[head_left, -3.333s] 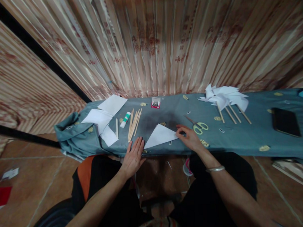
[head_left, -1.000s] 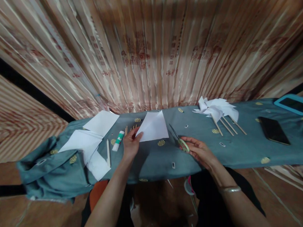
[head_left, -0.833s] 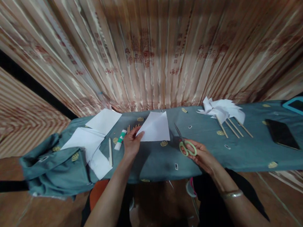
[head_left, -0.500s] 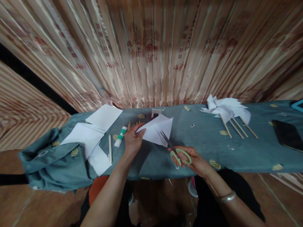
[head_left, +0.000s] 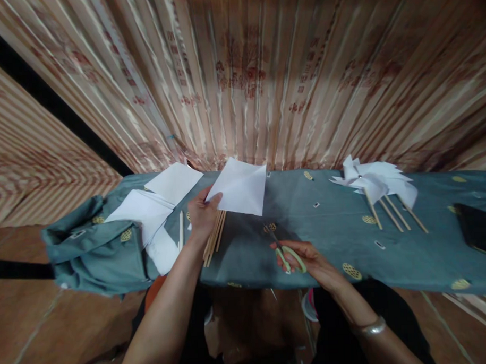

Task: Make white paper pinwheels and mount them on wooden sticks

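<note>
My left hand [head_left: 204,212] pinches the left corner of a white square sheet of paper [head_left: 241,187], which is raised over the cloth-covered table with faint creases on it. Below the sheet, several thin wooden sticks [head_left: 215,238] lie on the cloth, their far ends hidden by the paper. My right hand [head_left: 305,257] grips the green handles of a pair of scissors [head_left: 291,259]. Their dark blades point up and left, apart from the paper, and look nearly closed. A white pencil-like stick [head_left: 181,230] lies left of my left hand.
More white paper squares [head_left: 142,209] lie at the left beside bunched cloth [head_left: 94,256]. Several white paper pinwheels [head_left: 376,180] on sticks rest at the right. A dark phone [head_left: 478,227] lies farther right. The teal tablecloth [head_left: 324,216] ends before a pleated curtain [head_left: 256,96].
My left hand has lifted the paper up and left, away from the scissor blades. The blades have come closer together. The view has shifted slightly.
</note>
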Demonstrator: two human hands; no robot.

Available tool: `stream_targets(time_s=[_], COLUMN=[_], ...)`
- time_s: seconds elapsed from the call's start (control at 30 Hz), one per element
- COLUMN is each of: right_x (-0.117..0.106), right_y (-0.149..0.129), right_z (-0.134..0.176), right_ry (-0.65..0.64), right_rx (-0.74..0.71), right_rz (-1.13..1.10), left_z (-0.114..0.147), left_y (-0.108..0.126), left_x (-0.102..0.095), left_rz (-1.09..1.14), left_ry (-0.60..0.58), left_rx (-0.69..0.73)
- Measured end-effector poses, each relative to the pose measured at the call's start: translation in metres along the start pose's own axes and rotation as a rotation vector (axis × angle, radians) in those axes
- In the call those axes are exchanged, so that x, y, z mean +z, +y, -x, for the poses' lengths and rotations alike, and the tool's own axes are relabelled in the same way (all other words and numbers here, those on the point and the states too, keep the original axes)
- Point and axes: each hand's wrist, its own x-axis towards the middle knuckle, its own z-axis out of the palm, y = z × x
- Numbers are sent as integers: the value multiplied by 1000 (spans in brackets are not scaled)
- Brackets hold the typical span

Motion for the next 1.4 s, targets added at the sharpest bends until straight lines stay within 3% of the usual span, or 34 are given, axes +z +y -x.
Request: stream_targets(time_s=[0.53,1.0,1.4], right_x=[-2,-3,-5], right_y=[-4,-3,0], right_z=[3,-1,-2], right_ry=[-16,9,19], right_rx=[-117,-111,-106], right_rz=[66,52,63], left_z=[2,12,14], left_y=[5,2,-4], left_x=[3,13,15], left_rz=[39,-121,-103], left_ry=[9,-46,-67], left_rx=[-28,26,12])
